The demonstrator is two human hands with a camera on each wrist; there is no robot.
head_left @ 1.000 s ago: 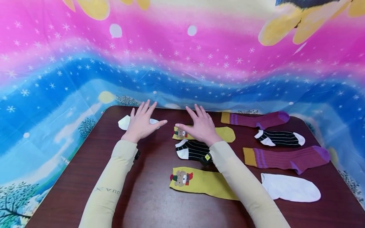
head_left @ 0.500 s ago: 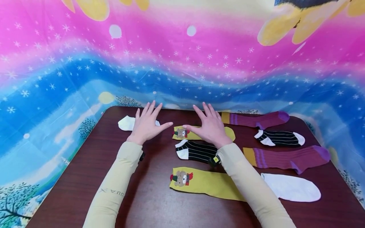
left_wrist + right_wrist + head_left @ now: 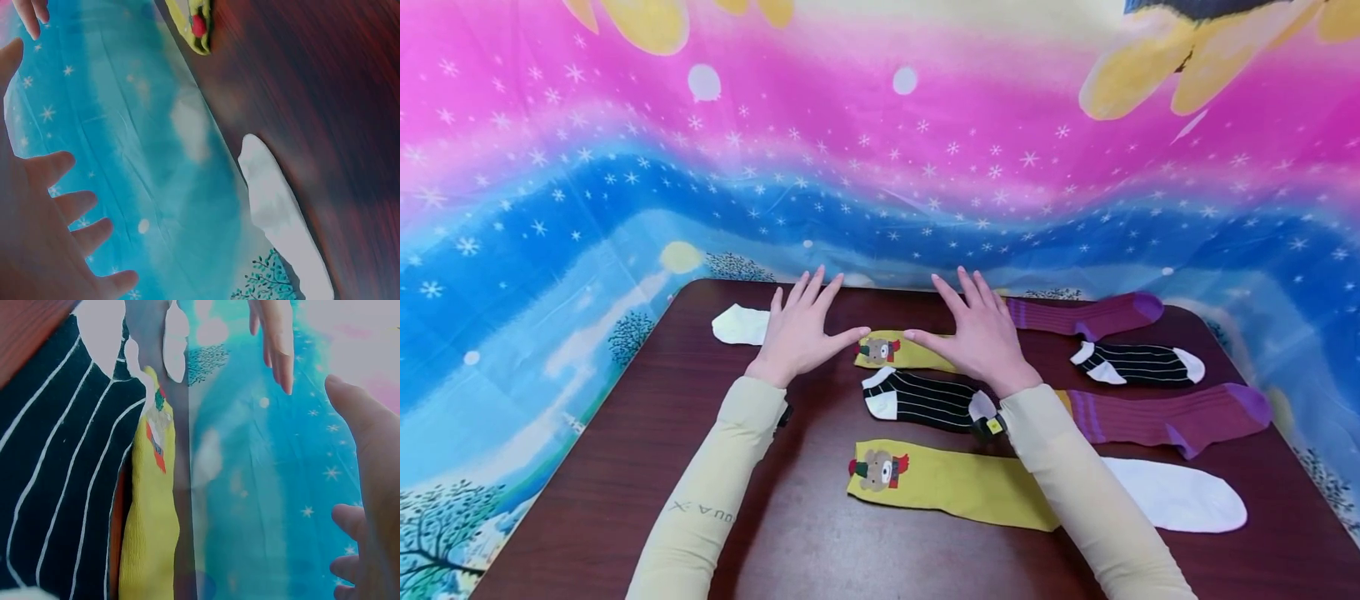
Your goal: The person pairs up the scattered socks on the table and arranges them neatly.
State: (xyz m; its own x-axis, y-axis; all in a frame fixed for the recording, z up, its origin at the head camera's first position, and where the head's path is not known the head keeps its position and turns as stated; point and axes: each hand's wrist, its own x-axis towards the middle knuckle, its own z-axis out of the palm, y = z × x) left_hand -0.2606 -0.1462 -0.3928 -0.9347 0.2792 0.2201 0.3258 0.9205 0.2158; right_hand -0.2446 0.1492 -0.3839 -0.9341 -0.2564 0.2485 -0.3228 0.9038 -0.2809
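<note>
Both hands hover above the table with fingers spread, holding nothing. In the head view the left hand (image 3: 802, 333) is between a white sock (image 3: 739, 325) at the far left, which it partly covers, and a yellow bear sock (image 3: 877, 349). Over the right part of that yellow sock is the right hand (image 3: 980, 337), its thumb pointing toward the left hand. Below the right hand lies a black striped sock (image 3: 928, 400) with white heel and toe. The left wrist view shows the white sock (image 3: 275, 206) apart from the left fingers (image 3: 90, 234).
A second yellow bear sock (image 3: 955, 483) lies nearer the front. On the right are two purple socks (image 3: 1093, 317), another black striped sock (image 3: 1142, 364) and a white sock (image 3: 1187, 496), partly behind the right sleeve. A printed cloth (image 3: 850, 192) hangs behind the dark wooden table (image 3: 625, 450).
Both hands have drifted to the right, still spread. The left hand now covers the right part of the white sock, and more of the central black striped sock shows. The socks have not moved.
</note>
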